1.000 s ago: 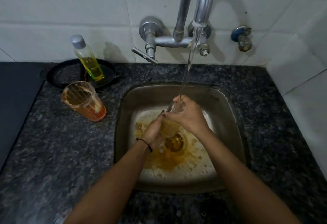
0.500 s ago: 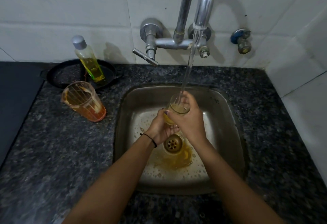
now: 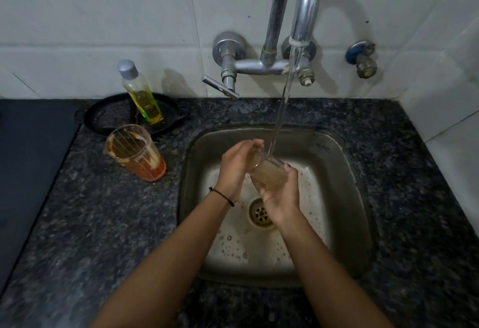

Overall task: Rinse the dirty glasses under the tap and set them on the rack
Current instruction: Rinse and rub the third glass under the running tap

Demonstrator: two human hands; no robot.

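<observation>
Nearest, two bare forearms reaching from the near edge across the dark speckled countertop (image 3: pixel 90 224) and into the steel sink (image 3: pixel 357 198). Thin black band (image 3: pixel 223 195) round the left wrist.

Right hand (image 3: pixel 281 195): palm up beneath the glass (image 3: pixel 268 171), fingers and thumb curled round its base and lower body. Clenched on the glass and carrying it.

Glass: held above the drain (image 3: pixel 260 212), clear of the sink floor. Tilted, with base toward the near right and mouth toward the far left. Cloudy yellowish film on the inside.

Left hand (image 3: pixel 234 169): just left of the glass, palm turned toward the mouth. Fingertips curved over the rim on its far side, grasping it there.

Sink floor: wet, with scattered bubbles round the drain.

Water stream (image 3: pixel 281 110): falling from the tap spout (image 3: pixel 305 4) and meeting the glass near the rim, just right of the left fingertips.

Left of the sink, on the countertop: second glass (image 3: pixel 134 153), ribbed, with orange residue inside. Well apart from both hands.

Farther left and back: black pan (image 3: pixel 108 115), with a bottle (image 3: pixel 141 94) of yellow liquid standing in it, grey cap on, leaning left.

At the far wall: white tiles, tap lever (image 3: pixel 220 86) pointing toward the near left, small valve (image 3: pixel 361 59) at the right.
</observation>
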